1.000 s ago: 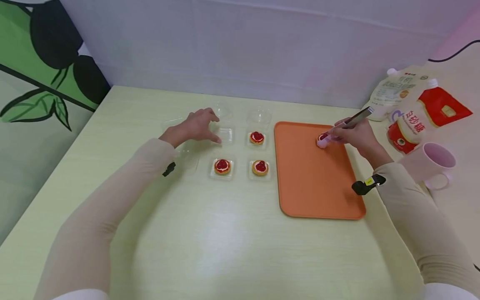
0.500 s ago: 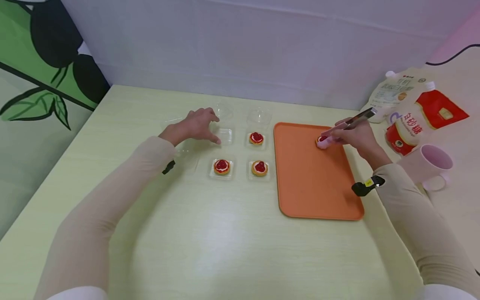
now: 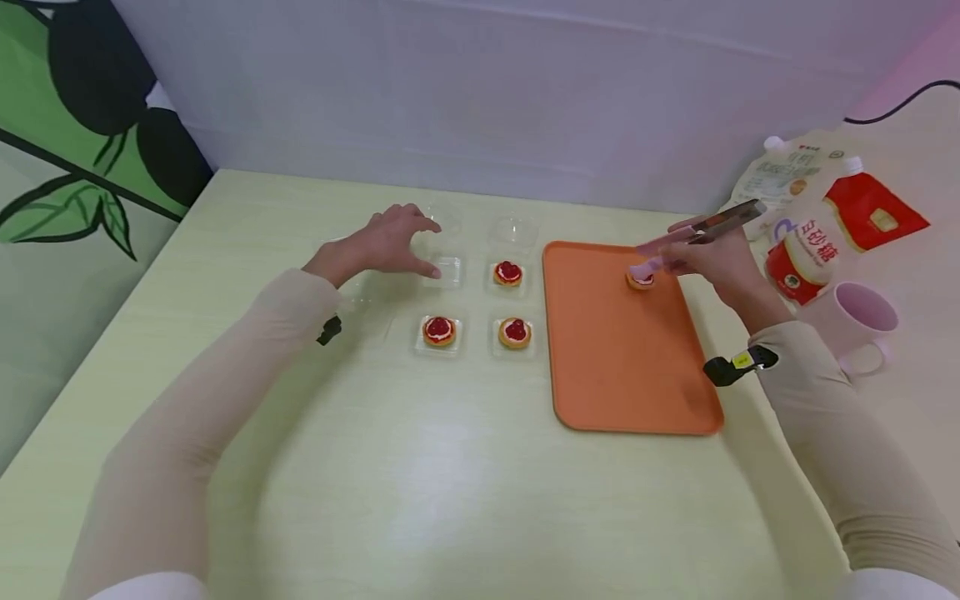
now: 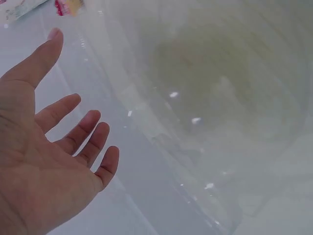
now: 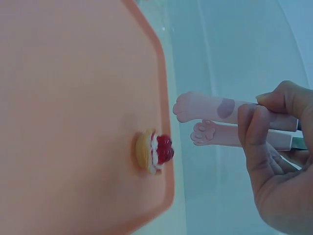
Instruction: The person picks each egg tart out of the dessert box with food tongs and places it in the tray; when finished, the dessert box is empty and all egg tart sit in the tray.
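Observation:
My right hand [image 3: 716, 262] grips pink paw-tipped tongs [image 5: 210, 106] with metal ends. Their two tips are spread apart, just off a small berry tart [image 5: 146, 152] with white cream. That tart sits on the orange tray [image 3: 630, 367], close to its far right edge. Over on the left, my left hand [image 3: 382, 242] holds nothing, its thumb and fingers apart beside a bare clear plastic box [image 3: 448, 272]. In the left wrist view its palm shows, fingers slightly bent. Three more tarts, one of them at the front left [image 3: 438, 331], sit in clear boxes between the hands.
Raised clear lids [image 3: 513, 231] stand behind the back boxes. More clear plastic lies partly under my left forearm. Right of the tray are a pink mug [image 3: 847, 321], a red and white pouch [image 3: 813, 250] and a pale pouch [image 3: 780, 183]. A pale wall borders the table's back.
The tongs have come up off the tart on the tray, and their tips have parted. My left hand stays almost where it was; the head view has shifted slightly.

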{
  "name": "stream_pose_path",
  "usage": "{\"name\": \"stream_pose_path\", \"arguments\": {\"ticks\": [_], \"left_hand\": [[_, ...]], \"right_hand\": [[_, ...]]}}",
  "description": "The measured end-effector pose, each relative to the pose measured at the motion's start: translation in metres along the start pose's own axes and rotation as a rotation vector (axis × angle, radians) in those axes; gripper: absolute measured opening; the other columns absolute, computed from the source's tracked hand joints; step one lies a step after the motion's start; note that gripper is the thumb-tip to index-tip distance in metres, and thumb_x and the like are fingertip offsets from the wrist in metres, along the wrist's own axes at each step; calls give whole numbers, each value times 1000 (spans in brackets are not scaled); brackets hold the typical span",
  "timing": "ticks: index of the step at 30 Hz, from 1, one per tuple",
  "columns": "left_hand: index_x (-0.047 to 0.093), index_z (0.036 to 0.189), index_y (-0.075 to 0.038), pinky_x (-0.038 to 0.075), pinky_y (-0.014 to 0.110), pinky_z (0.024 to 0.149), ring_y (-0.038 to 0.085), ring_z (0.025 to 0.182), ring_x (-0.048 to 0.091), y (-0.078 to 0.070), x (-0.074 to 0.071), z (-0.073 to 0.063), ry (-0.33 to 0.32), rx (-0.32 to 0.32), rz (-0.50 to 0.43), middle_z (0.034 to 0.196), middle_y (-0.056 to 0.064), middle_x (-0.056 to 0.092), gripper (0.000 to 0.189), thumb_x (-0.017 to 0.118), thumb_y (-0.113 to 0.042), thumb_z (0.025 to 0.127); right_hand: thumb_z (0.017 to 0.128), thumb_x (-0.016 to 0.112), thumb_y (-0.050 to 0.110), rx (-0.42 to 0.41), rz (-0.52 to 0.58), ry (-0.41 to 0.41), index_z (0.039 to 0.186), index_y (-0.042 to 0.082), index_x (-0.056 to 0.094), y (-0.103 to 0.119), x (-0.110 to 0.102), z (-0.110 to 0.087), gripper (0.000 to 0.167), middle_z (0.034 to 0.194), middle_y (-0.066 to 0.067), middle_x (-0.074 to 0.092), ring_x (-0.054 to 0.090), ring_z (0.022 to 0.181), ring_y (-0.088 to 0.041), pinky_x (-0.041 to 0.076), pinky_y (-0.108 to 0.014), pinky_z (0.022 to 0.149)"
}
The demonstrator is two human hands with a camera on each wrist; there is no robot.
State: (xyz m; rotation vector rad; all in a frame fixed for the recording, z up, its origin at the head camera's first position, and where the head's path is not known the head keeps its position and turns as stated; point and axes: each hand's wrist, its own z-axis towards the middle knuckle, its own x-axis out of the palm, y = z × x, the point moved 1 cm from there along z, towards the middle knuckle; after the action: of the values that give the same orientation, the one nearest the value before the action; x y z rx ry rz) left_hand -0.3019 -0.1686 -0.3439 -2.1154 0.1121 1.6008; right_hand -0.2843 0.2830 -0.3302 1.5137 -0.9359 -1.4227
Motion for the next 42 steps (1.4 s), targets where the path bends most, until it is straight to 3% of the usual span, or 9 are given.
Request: {"name": "stream_pose_path", "arguments": {"ticks": [7, 12, 15, 20, 25, 35, 42], "left_hand": [[58, 137, -4, 38, 55, 103, 37, 121, 51, -17, 2, -32, 15, 85, -61, 131, 19, 55, 66, 77, -42, 85], [59, 138, -6, 36, 57, 102, 36, 124, 49, -26, 19, -54, 94, 97, 2, 134, 17, 55, 74, 80, -47, 79], [55, 141, -7, 37, 56, 100, 35, 123, 46, -27, 30, -62, 100, 122, 30, 135, 17, 54, 82, 83, -47, 76], [57, 140, -6, 36, 53, 97, 32, 119, 46, -25, 38, -65, 75, 162, 22, 131, 15, 55, 79, 85, -42, 75], [59, 137, -4, 35, 51, 97, 32, 121, 47, -26, 39, -65, 89, 156, 19, 129, 14, 58, 76, 85, -42, 76], [59, 137, -3, 36, 50, 98, 31, 120, 47, -31, 38, -66, 111, 125, 23, 130, 13, 58, 76, 85, -41, 77], [61, 135, -5, 37, 48, 98, 29, 118, 48, -31, 38, -65, 114, 105, 3, 129, 12, 60, 74, 86, -41, 76]], "right_hand": [[87, 71, -3, -99, 125, -2, 112, -6, 57, 21, 27, -6, 29, 79, 8, 73, 71, 60, -7, 57, -23, 57], [84, 75, -4, -134, 152, 45, 111, -3, 61, 34, 45, -9, 31, 82, 3, 75, 71, 60, -11, 57, -24, 58], [83, 76, -3, -146, 139, 84, 110, 0, 63, 43, 57, -11, 30, 84, 3, 76, 71, 59, -13, 58, -25, 58], [85, 74, -1, -131, 113, 156, 116, -4, 62, 57, 83, -16, 33, 86, 0, 77, 71, 60, -14, 58, -26, 60], [85, 73, 2, -82, 60, 245, 122, -3, 59, 66, 115, -19, 39, 87, -2, 77, 69, 63, -15, 58, -29, 63], [83, 77, 11, -52, -11, 439, 118, 6, 63, 76, 173, -32, 38, 94, -8, 77, 66, 68, -26, 57, -40, 69], [82, 74, 3, -78, 5, 502, 114, 3, 64, 78, 204, -37, 34, 98, -15, 76, 68, 62, -18, 58, -34, 63]]}}
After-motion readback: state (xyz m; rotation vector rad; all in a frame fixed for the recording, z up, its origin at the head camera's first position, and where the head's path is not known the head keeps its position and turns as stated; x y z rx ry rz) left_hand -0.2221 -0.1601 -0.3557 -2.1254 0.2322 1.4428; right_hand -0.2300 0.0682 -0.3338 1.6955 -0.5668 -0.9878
